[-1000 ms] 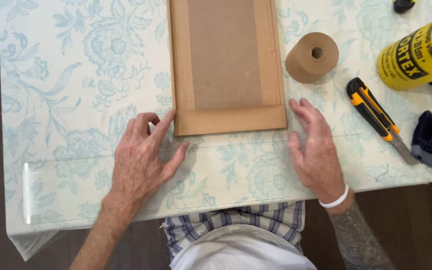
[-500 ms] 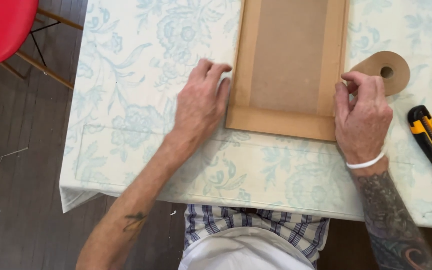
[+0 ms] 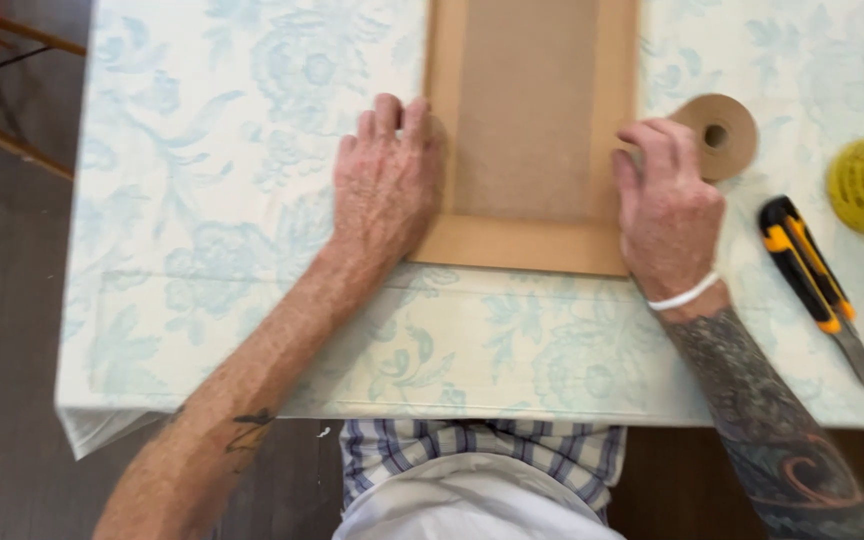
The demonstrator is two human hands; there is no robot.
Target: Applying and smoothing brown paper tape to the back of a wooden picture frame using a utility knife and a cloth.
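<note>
Both hands (image 3: 384, 180) slid up the brown frame (image 3: 530, 130) (flat).

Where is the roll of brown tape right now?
In the head view the tape roll lies on the tablecloth, right of the brown frame, just beyond the right hand fingertips and up-left of the yellow utility knife.

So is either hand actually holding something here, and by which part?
Both hands press flat on the brown frame back, one on each long side edge near the bottom corners: left hand, right hand. Nothing is lifted or clasped.
</note>
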